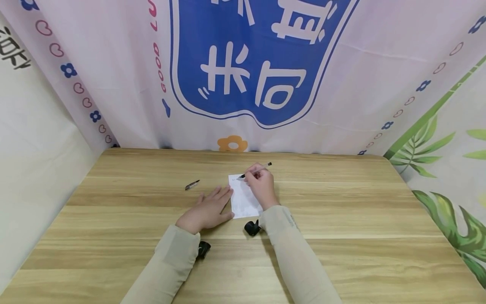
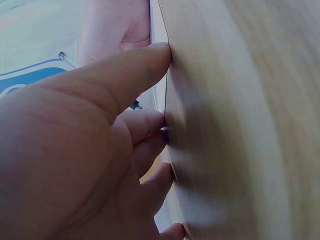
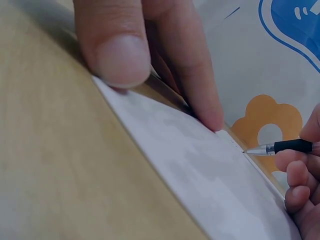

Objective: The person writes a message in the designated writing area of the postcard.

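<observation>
A small white sheet of paper lies on the wooden table, with a few tiny marks near its top left. My right hand pinches a pen with a clear barrel and black grip, its tip at the paper's upper part. On the paper's left edge, my left hand rests with fingers spread. The right wrist view shows the left thumb pressing the near corner and another fingertip at the far edge. In the left wrist view, the left hand has its fingertips against the tabletop.
A dark pen cap lies on the wooden table to the left of the paper. Black wrist cameras show beneath both sleeves. Behind the table's far edge hangs a printed curtain.
</observation>
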Demonstrator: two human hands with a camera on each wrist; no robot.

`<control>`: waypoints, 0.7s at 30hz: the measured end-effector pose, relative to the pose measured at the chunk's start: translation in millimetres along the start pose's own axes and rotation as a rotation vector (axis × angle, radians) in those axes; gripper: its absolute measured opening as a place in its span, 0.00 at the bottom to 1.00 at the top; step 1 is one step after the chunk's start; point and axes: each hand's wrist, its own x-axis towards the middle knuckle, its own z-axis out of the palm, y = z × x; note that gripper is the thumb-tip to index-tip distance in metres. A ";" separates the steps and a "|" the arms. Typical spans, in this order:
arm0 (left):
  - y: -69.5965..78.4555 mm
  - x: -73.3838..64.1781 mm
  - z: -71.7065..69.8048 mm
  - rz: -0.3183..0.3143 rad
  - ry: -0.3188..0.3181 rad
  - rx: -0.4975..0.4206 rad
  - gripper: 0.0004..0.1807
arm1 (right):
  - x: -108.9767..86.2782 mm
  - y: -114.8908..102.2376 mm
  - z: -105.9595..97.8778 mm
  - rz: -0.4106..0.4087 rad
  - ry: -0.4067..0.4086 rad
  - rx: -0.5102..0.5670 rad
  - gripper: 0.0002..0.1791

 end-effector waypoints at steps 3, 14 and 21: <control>0.1 0.1 0.2 -0.002 0.001 0.001 0.39 | -0.6 -0.9 -0.7 0.011 -0.004 0.004 0.05; 0.4 1.1 0.5 -0.002 0.003 0.009 0.39 | -1.0 -2.1 -1.3 0.042 -0.008 0.016 0.05; 0.2 0.1 1.2 0.000 0.003 0.005 0.39 | -1.3 -1.9 -0.7 0.033 -0.010 0.004 0.05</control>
